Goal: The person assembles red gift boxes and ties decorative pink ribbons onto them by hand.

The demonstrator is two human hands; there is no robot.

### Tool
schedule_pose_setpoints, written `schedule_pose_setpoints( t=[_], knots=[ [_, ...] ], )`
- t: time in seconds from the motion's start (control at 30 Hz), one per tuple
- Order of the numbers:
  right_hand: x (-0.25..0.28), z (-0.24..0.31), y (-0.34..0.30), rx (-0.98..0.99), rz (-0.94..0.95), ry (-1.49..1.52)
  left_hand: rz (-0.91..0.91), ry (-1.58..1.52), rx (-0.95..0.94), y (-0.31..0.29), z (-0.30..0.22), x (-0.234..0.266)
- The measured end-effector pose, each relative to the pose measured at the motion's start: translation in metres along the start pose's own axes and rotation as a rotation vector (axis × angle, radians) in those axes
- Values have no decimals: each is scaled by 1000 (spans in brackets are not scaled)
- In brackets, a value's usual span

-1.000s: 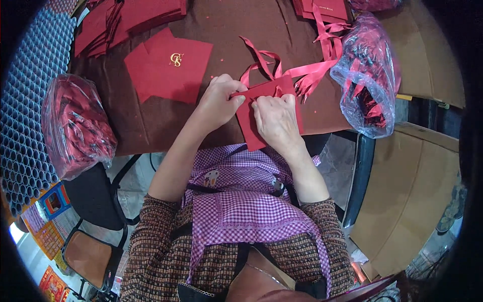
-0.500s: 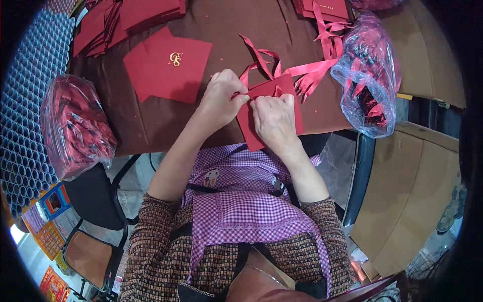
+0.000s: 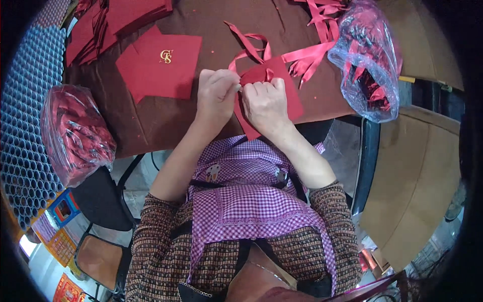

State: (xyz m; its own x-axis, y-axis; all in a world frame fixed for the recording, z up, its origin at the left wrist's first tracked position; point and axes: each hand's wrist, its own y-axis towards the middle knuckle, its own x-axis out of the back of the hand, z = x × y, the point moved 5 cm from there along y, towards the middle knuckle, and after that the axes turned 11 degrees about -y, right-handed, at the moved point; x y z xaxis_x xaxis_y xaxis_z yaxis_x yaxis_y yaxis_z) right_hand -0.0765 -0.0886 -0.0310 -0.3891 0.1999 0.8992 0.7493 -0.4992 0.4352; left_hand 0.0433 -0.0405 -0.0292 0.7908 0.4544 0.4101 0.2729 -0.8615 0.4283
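At the table's near edge my right hand [image 3: 265, 104] is closed on a flat red paper bag [image 3: 292, 100], its knuckles bent over the paper. My left hand [image 3: 217, 95] is in a pinch at the bag's left edge, fingertips almost touching those of the right. What lies between the left fingertips is mostly hidden; a red satin ribbon [image 3: 246, 43] loops on the table and runs down to them. Another short loop of ribbon shows on the bag just above my right hand.
Flat red bags [image 3: 181, 70] with gold print lie to the left, a stack [image 3: 133, 15] behind them. More ribbons [image 3: 314, 53] lie right of the bag. Clear plastic bags of red ribbon sit at the left edge [image 3: 75, 136] and the right [image 3: 370, 65]. Cardboard [image 3: 412, 181] stands at right.
The view has shifted slightly, so the table things sit a little higher and further left. Both hands stay at the bag's edge; my left hand has turned more upright, fingertips still pinched.
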Motion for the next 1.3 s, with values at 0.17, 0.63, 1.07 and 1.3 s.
schedule_pose_setpoints(
  t=[0.17,0.63,1.07,1.3],
  knots=[
    [-1,-11,10,-30,21,149,32,-89,163,-6,16,2],
    [15,-6,4,42,-13,91,251,-83,403,10,16,8],
    [9,-2,5,89,1,48,300,-93,381,15,12,7],
    [2,5,1,106,43,-34,292,-85,303,13,18,5]
  ],
)
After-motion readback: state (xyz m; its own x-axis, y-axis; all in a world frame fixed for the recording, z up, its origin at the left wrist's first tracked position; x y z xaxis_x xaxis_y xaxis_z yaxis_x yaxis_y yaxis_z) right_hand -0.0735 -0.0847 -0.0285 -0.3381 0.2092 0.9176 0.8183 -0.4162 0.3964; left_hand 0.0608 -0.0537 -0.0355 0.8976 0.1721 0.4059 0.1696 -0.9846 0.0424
